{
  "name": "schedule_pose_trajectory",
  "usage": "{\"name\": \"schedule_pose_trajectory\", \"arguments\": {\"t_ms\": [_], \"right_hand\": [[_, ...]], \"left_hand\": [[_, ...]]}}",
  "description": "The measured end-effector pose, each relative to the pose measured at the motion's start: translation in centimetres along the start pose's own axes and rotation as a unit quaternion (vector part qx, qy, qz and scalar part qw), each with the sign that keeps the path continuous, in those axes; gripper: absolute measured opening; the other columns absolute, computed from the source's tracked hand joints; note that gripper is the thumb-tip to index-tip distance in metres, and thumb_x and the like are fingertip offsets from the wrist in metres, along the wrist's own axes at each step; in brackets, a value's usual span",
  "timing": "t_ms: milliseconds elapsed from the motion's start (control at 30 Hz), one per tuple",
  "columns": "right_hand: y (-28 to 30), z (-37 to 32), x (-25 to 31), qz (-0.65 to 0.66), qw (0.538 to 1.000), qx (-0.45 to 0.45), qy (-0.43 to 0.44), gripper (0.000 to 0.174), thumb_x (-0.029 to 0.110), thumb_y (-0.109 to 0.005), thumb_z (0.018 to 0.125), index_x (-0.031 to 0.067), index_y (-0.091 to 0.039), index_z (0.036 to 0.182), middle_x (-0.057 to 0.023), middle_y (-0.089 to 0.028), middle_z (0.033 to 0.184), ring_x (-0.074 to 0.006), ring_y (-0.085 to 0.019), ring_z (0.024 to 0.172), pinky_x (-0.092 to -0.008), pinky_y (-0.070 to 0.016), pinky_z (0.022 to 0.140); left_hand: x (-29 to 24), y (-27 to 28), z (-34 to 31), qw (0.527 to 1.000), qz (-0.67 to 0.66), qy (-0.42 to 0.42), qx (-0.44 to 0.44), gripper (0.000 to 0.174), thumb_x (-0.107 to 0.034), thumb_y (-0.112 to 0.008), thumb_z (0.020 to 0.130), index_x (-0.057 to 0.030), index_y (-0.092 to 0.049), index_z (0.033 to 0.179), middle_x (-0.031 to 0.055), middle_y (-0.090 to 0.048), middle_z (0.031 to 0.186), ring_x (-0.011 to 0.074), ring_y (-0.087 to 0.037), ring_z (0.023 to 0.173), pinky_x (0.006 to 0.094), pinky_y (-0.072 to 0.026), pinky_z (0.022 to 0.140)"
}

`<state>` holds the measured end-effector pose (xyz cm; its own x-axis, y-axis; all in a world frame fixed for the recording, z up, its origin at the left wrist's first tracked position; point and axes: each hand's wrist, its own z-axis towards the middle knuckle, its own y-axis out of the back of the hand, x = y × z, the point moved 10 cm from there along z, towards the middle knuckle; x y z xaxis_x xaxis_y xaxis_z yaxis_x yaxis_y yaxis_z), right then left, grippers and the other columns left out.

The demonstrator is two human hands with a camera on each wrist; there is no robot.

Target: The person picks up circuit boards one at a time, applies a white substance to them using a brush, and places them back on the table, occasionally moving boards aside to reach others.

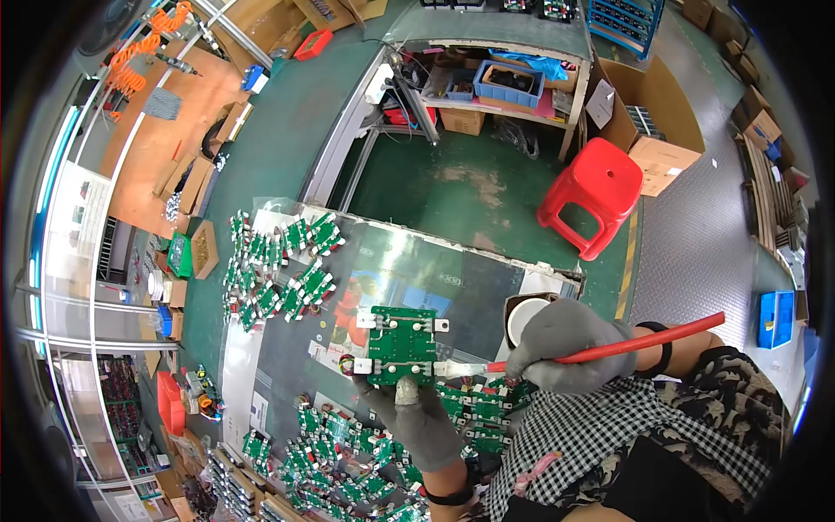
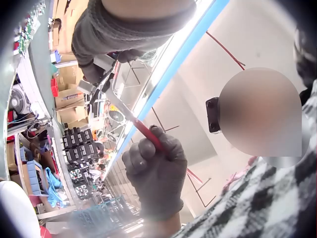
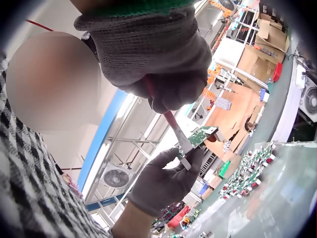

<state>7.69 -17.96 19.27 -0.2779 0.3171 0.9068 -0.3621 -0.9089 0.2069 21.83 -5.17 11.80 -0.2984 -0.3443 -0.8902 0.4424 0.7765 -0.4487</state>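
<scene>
Over the work table, my gloved left hand (image 1: 417, 431) holds a green circuit board (image 1: 400, 344) by its near edge, the thumb lying on top. White terminals stick out at the board's corners. My gloved right hand (image 1: 570, 348) grips a brush (image 1: 652, 336) by its long red handle. Its pale tip (image 1: 459, 369) points left and meets the board's lower right terminal. In the right wrist view, the brush tip (image 3: 184, 144) overlaps the board (image 3: 202, 134) beside the left hand (image 3: 161, 186). Just beyond the right hand stands a white tub (image 1: 523, 318) in a small box, partly hidden by that hand.
Many similar circuit boards lie in a group (image 1: 278, 270) at the table's far left and in another heap (image 1: 348, 452) near the body. A red stool (image 1: 600, 187) stands past the table's far edge. Shelving with a blue bin (image 1: 509, 83) is farther back.
</scene>
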Motion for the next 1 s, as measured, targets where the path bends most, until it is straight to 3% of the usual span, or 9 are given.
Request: {"name": "schedule_pose_trajectory", "arguments": {"t_ms": [200,433,500,600,700,1000], "right_hand": [[0.8,0.7,1.9,-0.02,0.994,-0.066,0.081,0.013,-0.002,-0.058,0.071,-0.0007,-0.065,0.082,-0.0086,-0.057,0.06,-0.0217,-0.054,0.049,-0.0331,-0.0395,0.046],[0.5,0.2,0.9,-0.013,0.997,-0.042,0.064,0.012,-0.002,-0.058,0.072,-0.0001,-0.065,0.082,-0.0082,-0.057,0.06,-0.0209,-0.055,0.049,-0.0326,-0.0399,0.046],[1.1,0.0,0.3,-0.053,0.998,-0.036,0.008,0.012,0.005,-0.058,0.076,0.0032,-0.065,0.086,-0.008,-0.063,0.069,-0.0235,-0.06,0.057,-0.0327,-0.047,0.052],[1.8,0.3,1.4,-0.083,0.993,-0.071,0.048,0.012,0.004,-0.057,0.076,0.0026,-0.064,0.086,-0.0078,-0.062,0.064,-0.0241,-0.06,0.054,-0.0335,-0.0461,0.05],[2.6,0.3,0.0,-0.055,0.993,-0.101,0.031,0.013,0.003,-0.056,0.076,0.002,-0.064,0.087,-0.009,-0.061,0.063,-0.0241,-0.059,0.053,-0.0341,-0.0454,0.049],[2.7,0.6,-0.7,-0.029,0.994,-0.092,0.046,0.013,0.003,-0.053,0.078,0.0006,-0.062,0.087,-0.0107,-0.06,0.064,-0.0253,-0.059,0.054,-0.0342,-0.0454,0.05]], "left_hand": [[0.2,0.5,0.1,1.0,-0.016,0.008,-0.022,0.071,-0.015,-0.054,0.083,-0.0107,-0.017,0.144,0.0074,-0.047,0.125,0.0199,-0.051,0.107,0.0356,-0.0426,0.091],[-0.3,0.0,0.1,1.0,-0.009,-0.014,-0.023,0.075,-0.016,-0.057,0.083,-0.0127,-0.016,0.145,0.0088,-0.045,0.128,0.0207,-0.05,0.109,0.0339,-0.0422,0.091],[-0.4,0.1,0.1,0.999,-0.004,-0.016,-0.03,0.075,-0.017,-0.057,0.083,-0.0127,-0.016,0.145,0.0092,-0.045,0.129,0.0209,-0.05,0.109,0.034,-0.0423,0.092],[-0.4,-0.1,0.1,0.999,-0.001,-0.018,-0.028,0.076,-0.018,-0.058,0.082,-0.0125,-0.016,0.145,0.0095,-0.043,0.13,0.0217,-0.049,0.111,0.035,-0.0418,0.093],[-0.2,0.0,0.3,1.0,-0.009,-0.021,-0.014,0.076,-0.019,-0.059,0.082,-0.0123,-0.016,0.145,0.0094,-0.043,0.131,0.0227,-0.048,0.113,0.037,-0.0405,0.095],[0.2,0.3,0.0,0.999,-0.03,0.003,-0.017,0.077,-0.021,-0.061,0.079,-0.0116,-0.019,0.144,0.0101,-0.043,0.131,0.0245,-0.049,0.113,0.0399,-0.0421,0.094]]}}
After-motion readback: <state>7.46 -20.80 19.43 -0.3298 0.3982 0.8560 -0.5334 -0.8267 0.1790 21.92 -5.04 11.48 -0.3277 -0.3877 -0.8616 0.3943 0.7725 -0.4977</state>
